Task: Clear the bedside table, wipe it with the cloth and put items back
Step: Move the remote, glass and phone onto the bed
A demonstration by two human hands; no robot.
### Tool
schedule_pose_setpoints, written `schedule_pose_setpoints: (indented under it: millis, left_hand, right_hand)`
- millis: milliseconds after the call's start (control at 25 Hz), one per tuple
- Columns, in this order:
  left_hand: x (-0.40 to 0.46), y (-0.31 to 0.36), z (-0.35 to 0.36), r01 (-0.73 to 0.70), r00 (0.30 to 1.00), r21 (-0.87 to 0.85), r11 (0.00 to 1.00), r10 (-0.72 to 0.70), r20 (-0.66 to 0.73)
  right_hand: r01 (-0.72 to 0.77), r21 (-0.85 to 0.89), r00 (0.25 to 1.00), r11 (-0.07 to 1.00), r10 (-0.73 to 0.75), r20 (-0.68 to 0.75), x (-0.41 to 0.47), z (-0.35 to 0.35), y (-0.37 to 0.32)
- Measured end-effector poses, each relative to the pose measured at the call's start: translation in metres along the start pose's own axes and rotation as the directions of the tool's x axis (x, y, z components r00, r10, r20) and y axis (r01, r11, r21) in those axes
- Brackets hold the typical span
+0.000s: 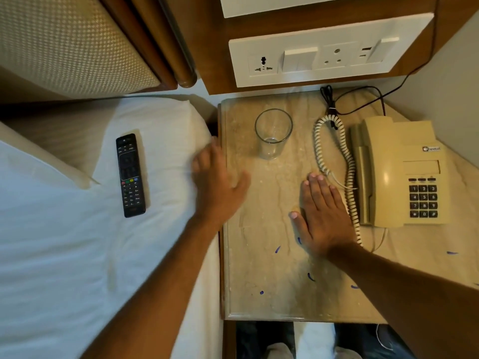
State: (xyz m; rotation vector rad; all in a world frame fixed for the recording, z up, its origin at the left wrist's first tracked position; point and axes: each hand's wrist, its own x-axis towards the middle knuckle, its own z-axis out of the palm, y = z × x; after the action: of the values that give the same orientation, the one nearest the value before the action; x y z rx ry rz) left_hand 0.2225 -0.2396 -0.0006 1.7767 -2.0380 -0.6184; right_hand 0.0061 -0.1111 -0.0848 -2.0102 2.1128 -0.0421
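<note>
The bedside table [259, 294] has a beige marble top with several small blue ink marks near its front. An empty clear glass [272, 137] stands upright at the back left of the top. A cream telephone [399, 172] with a coiled cord [348, 177] sits on the right side. A black remote control [131, 174] lies on the white bed to the left. My left hand [220, 182] hovers blurred over the table's left edge, fingers apart, holding nothing. My right hand [322, 216] lies flat on the marble beside the cord, empty. No cloth is visible.
A white switch and socket panel [324, 58] is on the wooden wall behind the table. A black cable [363, 99] runs from the wall to the phone. A white pillow [160, 120] and a padded headboard [77, 42] are on the left.
</note>
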Motion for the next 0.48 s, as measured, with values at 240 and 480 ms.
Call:
schedule_pose_setpoints:
  millis: [240,480]
  left_hand:
    - [0.039,0.073,0.055,0.249,0.969,-0.561,0.789,-0.195,0.155]
    - [0.030,0.016,-0.024,0.432,0.848,-0.192,0.881,-0.470,-0.246]
  right_hand:
    - [-0.004,0.016,1.000,1.000,0.004,0.000,0.002,-0.001,-0.001]
    - [-0.001,-0.011,1.000,1.000,0.001,-0.022,0.000,-0.001,0.001]
